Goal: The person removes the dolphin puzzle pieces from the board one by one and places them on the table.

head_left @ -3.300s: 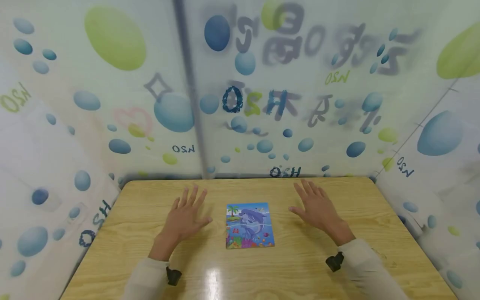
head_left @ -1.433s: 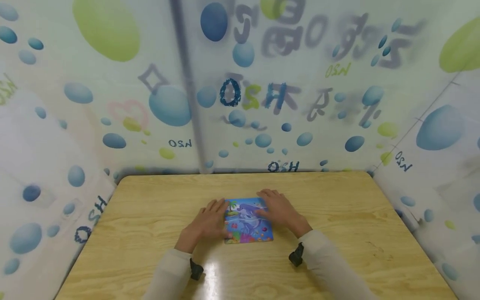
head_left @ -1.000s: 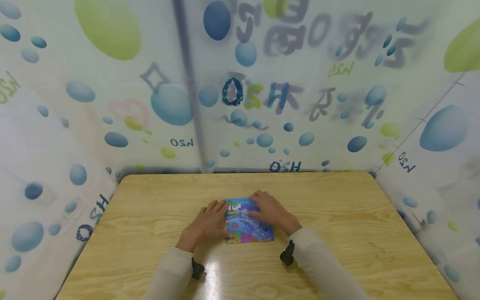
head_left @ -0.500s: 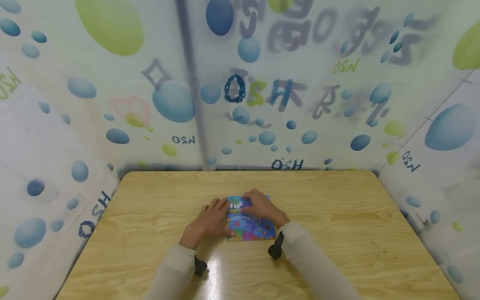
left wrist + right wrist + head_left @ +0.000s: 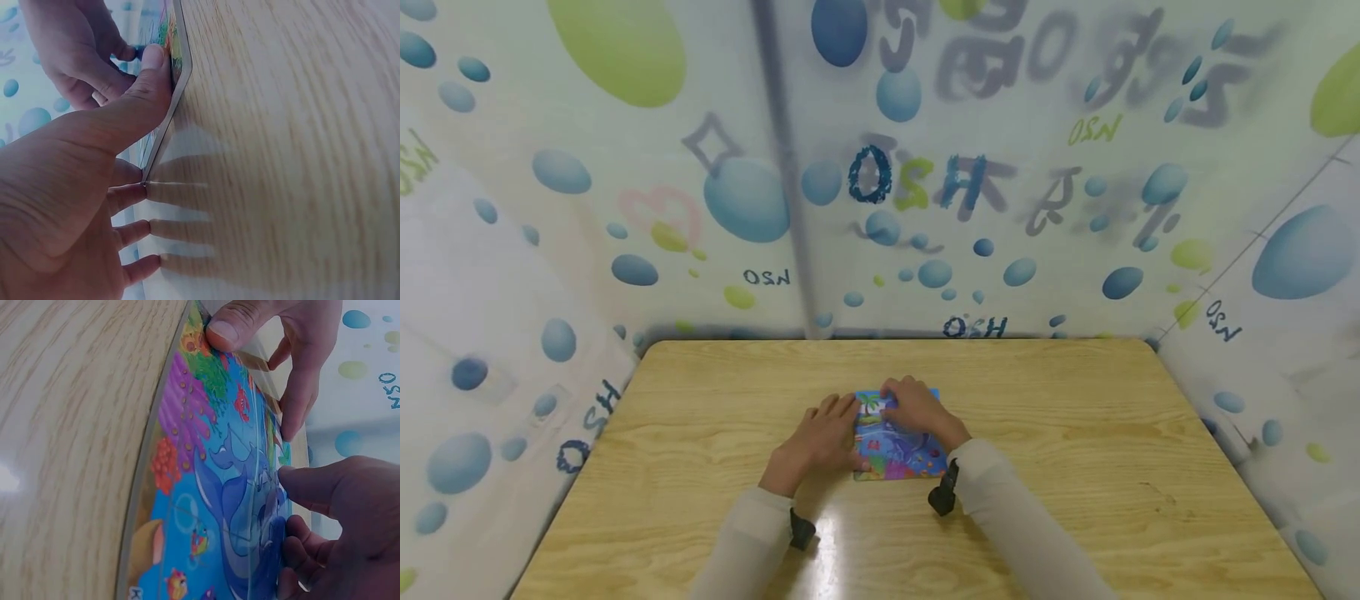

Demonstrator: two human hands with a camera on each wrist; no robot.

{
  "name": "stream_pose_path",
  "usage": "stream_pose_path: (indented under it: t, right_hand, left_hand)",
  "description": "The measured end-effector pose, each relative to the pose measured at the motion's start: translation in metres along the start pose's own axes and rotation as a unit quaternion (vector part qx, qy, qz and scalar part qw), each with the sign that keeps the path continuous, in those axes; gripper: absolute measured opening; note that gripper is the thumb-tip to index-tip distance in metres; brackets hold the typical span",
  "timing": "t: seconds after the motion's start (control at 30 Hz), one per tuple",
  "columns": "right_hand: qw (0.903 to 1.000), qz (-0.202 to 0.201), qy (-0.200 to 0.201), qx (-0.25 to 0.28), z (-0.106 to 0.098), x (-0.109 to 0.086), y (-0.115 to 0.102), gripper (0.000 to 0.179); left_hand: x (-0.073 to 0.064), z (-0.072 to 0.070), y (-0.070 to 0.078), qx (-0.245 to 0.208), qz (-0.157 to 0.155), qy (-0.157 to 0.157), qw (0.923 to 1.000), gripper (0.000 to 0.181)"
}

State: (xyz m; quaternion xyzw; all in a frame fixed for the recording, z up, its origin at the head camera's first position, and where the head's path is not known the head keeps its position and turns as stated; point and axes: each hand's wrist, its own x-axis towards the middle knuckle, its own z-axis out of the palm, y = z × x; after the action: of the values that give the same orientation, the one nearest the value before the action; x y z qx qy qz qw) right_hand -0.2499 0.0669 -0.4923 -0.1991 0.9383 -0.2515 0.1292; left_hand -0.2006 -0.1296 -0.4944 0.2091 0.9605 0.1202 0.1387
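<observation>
A square jigsaw puzzle printed with a dolphin, coral and a palm tree lies flat on the wooden table; seams between its pieces show in the right wrist view. My left hand is along its left edge. The left thumb presses on the near left corner, while the other fingers stretch out with their tips at the table. Over the upper middle of the puzzle, my right hand has its fingers curled, and thumb and fingertips pinch at a dark blue-purple puzzle piece. Whether that piece is raised is hard to see.
The wooden table reaches to a pale wall patterned with blue and green ovals and lettering. Side walls rise at left and right. A dark wrist camera sits on the right sleeve, another wrist camera on the left.
Both hands came in from either side to the puzzle. My left hand settled on its left edge and stayed. My right hand slid leftward across the picture, its fingers curling.
</observation>
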Motion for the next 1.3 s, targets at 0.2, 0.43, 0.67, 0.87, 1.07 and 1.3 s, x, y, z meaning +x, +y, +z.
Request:
stream_pose_path:
  t: [0.2,0.43,0.67,0.87,1.07,1.3]
  right_hand:
    - [1.0,0.006,0.001,0.007,0.0001,-0.0011,-0.0018,0.025]
    - [0.9996,-0.006,0.014,0.023,0.0008,0.0021,0.0003,0.022]
    - [0.9986,-0.024,0.009,0.045,0.0034,0.0041,0.003,0.024]
    - [0.9977,-0.039,0.005,0.055,0.0036,0.0047,0.0051,0.043]
    - [0.9972,-0.051,-0.001,0.055,0.002,0.0026,0.0043,0.043]
    - [0.9979,-0.045,0.007,0.045,0.0036,-0.0003,0.0037,0.042]
  left_hand:
    - [-0.0001,0.0003,-0.0003,0.003,0.002,0.002,1.0,0.108]
    - [0.001,-0.0002,-0.0014,0.012,0.003,0.0,0.9999,0.109]
    - [0.0016,0.0003,-0.0016,0.009,0.002,0.001,1.0,0.109]
    - [0.002,0.0019,-0.0029,0.012,0.003,0.003,0.9999,0.107]
    - [0.0012,0.0005,-0.0029,0.004,0.004,0.003,1.0,0.107]
    - [0.0001,-0.0009,-0.0013,0.003,0.002,0.0,1.0,0.106]
